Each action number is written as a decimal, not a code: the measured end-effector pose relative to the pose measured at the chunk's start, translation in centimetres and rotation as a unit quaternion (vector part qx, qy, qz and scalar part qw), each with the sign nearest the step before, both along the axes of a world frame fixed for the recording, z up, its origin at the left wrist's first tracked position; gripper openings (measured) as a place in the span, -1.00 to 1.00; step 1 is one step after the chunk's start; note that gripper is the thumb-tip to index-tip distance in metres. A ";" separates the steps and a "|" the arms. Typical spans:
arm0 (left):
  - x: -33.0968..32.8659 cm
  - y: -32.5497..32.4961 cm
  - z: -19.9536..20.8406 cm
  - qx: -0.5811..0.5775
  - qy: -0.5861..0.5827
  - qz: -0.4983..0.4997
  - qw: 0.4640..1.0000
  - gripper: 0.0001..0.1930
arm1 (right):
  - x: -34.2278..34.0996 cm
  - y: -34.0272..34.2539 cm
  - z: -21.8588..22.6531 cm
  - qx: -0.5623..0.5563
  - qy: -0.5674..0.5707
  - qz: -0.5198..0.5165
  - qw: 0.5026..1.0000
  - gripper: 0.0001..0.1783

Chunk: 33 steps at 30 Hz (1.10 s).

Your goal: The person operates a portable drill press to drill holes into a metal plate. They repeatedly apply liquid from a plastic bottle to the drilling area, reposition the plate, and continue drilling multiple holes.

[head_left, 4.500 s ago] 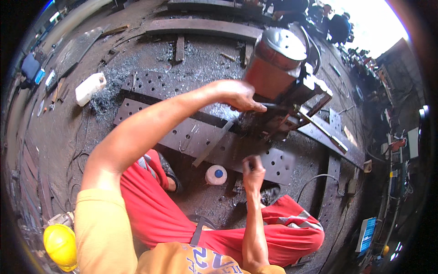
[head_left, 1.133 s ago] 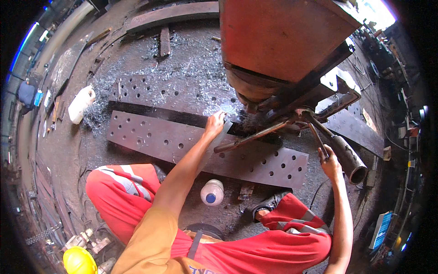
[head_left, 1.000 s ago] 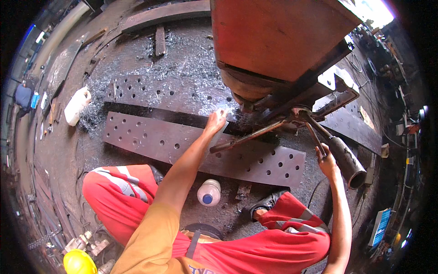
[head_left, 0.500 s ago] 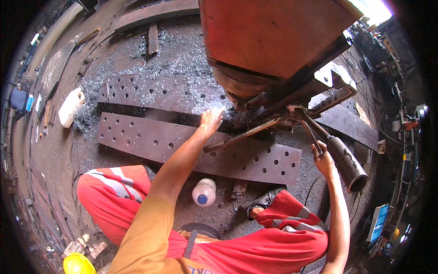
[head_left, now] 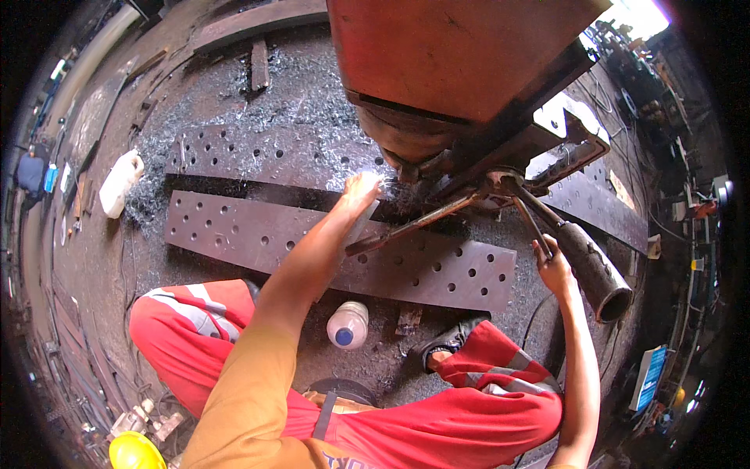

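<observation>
My right hand (head_left: 553,267) is wrapped around a thin lever (head_left: 533,227), one of several rods spreading from the hub of a drilling machine (head_left: 461,55) with an orange-red body. My left hand (head_left: 362,190) reaches forward beside the machine's lower end, above the gap between two drilled steel plates. Its fingers are closed; glare and bright shavings at the fingertips hide what they hold, if anything. The nearer plate (head_left: 226,227) lies crosswise below my left forearm. On the farther plate (head_left: 301,148), metal shavings (head_left: 312,94) are scattered thickly.
A clear bottle with a blue cap (head_left: 348,325) stands between my legs. A thick pipe (head_left: 598,277) on another rod juts toward me beside my right hand. A white jug (head_left: 121,184) stands at left, a yellow helmet (head_left: 136,451) at lower left. Another drilled plate (head_left: 598,205) lies at right.
The view has shifted slightly, and the machine appears a little farther left. My left hand stays near the machine's lower end; my right hand keeps hold of the lever, which has hardly moved.
</observation>
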<state>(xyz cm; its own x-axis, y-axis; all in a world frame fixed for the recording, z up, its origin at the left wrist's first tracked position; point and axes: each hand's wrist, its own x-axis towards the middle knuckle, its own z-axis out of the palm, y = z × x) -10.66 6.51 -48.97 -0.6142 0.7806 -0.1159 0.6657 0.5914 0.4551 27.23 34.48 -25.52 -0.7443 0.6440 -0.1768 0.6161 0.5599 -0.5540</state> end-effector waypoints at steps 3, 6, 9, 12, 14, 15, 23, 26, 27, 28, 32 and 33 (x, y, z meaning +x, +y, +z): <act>0.2 0.2 0.9 0.049 0.066 -0.082 0.993 -0.82 | 0.3 -0.9 0.9 0.020 0.003 -0.002 1.000 -0.51; 0.0 1.4 2.1 0.033 0.116 -0.122 0.985 -0.83 | -1.1 -1.5 3.2 -0.082 -0.035 -0.040 0.995 -0.50; -0.4 2.1 2.2 0.026 0.133 -0.115 0.984 -0.83 | -2.1 -2.1 4.2 -0.148 -0.048 -0.072 0.985 -0.49; 0.1 2.3 1.9 -0.014 0.093 -0.070 0.993 -0.84 | -1.8 -0.9 3.0 -0.124 -0.048 -0.035 0.991 -0.49; 0.4 2.4 2.3 0.007 0.074 -0.091 0.993 -0.83 | -1.2 -0.6 2.7 -0.092 -0.061 -0.023 0.994 -0.49; 0.7 2.4 2.5 0.017 0.072 -0.092 0.993 -0.83 | -1.0 -1.0 3.1 -0.073 -0.077 -0.025 0.994 -0.49; 1.0 1.7 1.5 0.028 0.109 -0.054 0.992 -0.85 | -1.4 -0.2 2.8 -0.013 -0.095 0.032 0.995 -0.48; -0.3 1.6 2.7 0.013 0.104 -0.090 0.990 -0.86 | -0.3 -1.4 1.8 0.146 0.008 0.077 0.986 -0.51; -0.7 0.9 2.9 0.028 0.081 -0.106 0.991 -0.68 | -0.6 -2.1 2.0 0.153 0.030 0.086 0.984 -0.53; -0.4 0.3 3.0 0.015 0.079 -0.085 0.993 -0.70 | -1.0 -1.8 1.8 0.091 -0.003 0.056 0.994 -0.54; 1.3 -0.6 3.8 0.029 0.058 -0.062 0.996 -0.75 | 0.4 2.0 -0.8 -0.126 -0.064 -0.051 0.989 -0.59; 1.1 -1.8 3.0 0.056 0.041 -0.052 0.996 -0.74 | 0.1 2.0 -0.6 -0.132 -0.065 -0.042 0.988 -0.59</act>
<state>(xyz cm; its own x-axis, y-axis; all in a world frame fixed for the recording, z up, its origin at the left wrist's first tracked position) -9.57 4.71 -45.98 -0.5336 0.8454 0.0230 0.7580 0.4660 0.4564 27.30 36.52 -26.11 -0.6491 0.6215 -0.4387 0.7307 0.3491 -0.5867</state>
